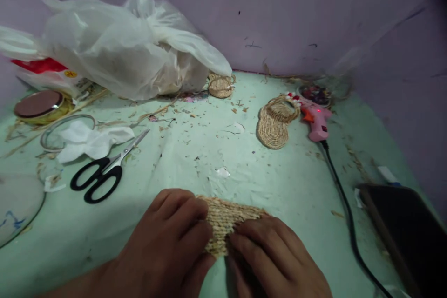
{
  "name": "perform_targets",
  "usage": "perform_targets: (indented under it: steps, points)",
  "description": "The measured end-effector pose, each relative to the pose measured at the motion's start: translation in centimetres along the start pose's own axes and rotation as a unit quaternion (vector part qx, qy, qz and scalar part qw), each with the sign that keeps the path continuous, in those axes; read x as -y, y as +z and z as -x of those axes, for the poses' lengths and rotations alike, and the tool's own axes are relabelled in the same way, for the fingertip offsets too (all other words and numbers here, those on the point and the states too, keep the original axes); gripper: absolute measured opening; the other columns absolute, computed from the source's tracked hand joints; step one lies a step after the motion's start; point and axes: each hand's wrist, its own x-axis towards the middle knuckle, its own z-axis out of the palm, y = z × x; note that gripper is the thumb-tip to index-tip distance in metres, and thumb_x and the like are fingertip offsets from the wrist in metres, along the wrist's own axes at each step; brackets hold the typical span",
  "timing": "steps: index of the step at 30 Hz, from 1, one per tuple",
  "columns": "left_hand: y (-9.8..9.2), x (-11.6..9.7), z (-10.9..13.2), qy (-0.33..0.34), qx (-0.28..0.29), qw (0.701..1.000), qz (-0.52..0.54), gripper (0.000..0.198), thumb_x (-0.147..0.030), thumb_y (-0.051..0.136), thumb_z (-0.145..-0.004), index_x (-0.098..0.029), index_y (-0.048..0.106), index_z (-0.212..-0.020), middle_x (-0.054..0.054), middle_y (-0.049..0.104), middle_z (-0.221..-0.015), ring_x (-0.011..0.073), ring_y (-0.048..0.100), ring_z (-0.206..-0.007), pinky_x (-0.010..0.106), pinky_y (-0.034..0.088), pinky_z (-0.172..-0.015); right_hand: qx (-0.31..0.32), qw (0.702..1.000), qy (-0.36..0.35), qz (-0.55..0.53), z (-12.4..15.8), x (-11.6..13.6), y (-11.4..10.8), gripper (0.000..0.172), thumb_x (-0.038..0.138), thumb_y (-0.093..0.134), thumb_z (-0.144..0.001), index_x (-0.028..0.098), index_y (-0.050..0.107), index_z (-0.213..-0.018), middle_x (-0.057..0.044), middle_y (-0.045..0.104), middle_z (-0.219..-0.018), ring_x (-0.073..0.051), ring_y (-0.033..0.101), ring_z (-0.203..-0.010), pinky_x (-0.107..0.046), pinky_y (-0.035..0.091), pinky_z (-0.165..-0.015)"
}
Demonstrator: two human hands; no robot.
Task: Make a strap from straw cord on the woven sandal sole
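Both hands grip a flat piece of woven straw [221, 221] low in the middle of the head view, just over the green tabletop. My left hand [171, 237] has its fingers curled round the left end of the piece. On the other side, my right hand [272, 253] presses its fingertips onto the right part. The straw runs in close parallel rows. Its two ends are partly hidden under the fingers. Farther off on the table lies a straw slipper shape [274, 123] with red and white beads at its top.
A pink hot glue gun [318, 123] with a black cord lies right. Black-handled scissors [101, 177] and white cloth [92, 142] are left. Behind stand a large plastic bag [115, 51], a round tin [40, 104] and a small straw piece [220, 87]. A dark phone [401, 228] lies right.
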Motion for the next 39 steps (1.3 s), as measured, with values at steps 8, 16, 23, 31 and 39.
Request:
perform_targets:
  steps: [8, 16, 23, 31, 39]
  points:
    - [0.3, 0.2, -0.4, 0.073, -0.010, 0.997, -0.018, 0.019, -0.016, 0.051, -0.078, -0.019, 0.058, -0.061, 0.001, 0.057, -0.065, 0.0165, 0.048, -0.069, 0.038, 0.040, -0.070, -0.012, 1.000, 0.011, 0.017, 0.3, 0.7, 0.6, 0.013, 0.011, 0.061, -0.070, 0.015, 0.063, -0.081, -0.004, 0.066, -0.076, -0.018, 0.061, -0.073, -0.035, 0.053, -0.077]
    - [0.9, 0.3, -1.1, 0.074, -0.032, 0.997, -0.008, 0.019, -0.013, 0.053, -0.069, -0.018, 0.050, -0.052, 0.002, 0.049, -0.059, 0.0160, 0.040, -0.061, 0.034, 0.035, -0.055, -0.042, 0.998, 0.055, 0.013, 0.1, 1.4, 1.4, 0.014, 0.008, 0.060, -0.068, 0.015, 0.062, -0.080, -0.006, 0.063, -0.076, -0.020, 0.057, -0.074, -0.039, 0.053, -0.072]
    - [-0.3, 0.4, -0.9, 0.080, 0.005, 0.997, -0.009, 0.002, -0.016, 0.052, -0.071, -0.016, 0.054, -0.071, 0.008, 0.054, -0.081, 0.0206, 0.046, -0.075, 0.040, 0.039, -0.067, -0.043, 0.997, 0.060, -0.032, 0.1, 1.7, 0.8, 0.017, 0.005, 0.052, -0.071, 0.010, 0.064, -0.082, -0.011, 0.062, -0.082, -0.022, 0.055, -0.078, -0.041, 0.051, -0.075]
    - [-0.9, -0.2, -2.2, 0.071, 0.091, 0.993, -0.020, 0.024, -0.022, 0.043, -0.076, -0.015, 0.057, -0.094, 0.010, 0.057, -0.098, 0.0252, 0.049, -0.090, 0.046, 0.034, -0.081, -0.007, 0.997, 0.058, -0.042, 0.5, 2.2, -0.1, 0.023, 0.006, 0.050, -0.069, 0.009, 0.061, -0.088, -0.014, 0.062, -0.088, -0.025, 0.056, -0.086, -0.048, 0.047, -0.083]
    - [-0.9, -1.9, -0.1, 0.069, 0.073, 0.994, -0.051, 0.023, -0.022, 0.050, -0.073, -0.015, 0.059, -0.093, 0.013, 0.055, -0.107, 0.0281, 0.047, -0.097, 0.048, 0.034, -0.085, 0.070, 0.992, 0.075, -0.070, 0.8, 2.7, -1.6, 0.015, 0.010, 0.049, -0.075, 0.016, 0.060, -0.084, -0.009, 0.059, -0.083, -0.022, 0.055, -0.084, -0.040, 0.049, -0.074]
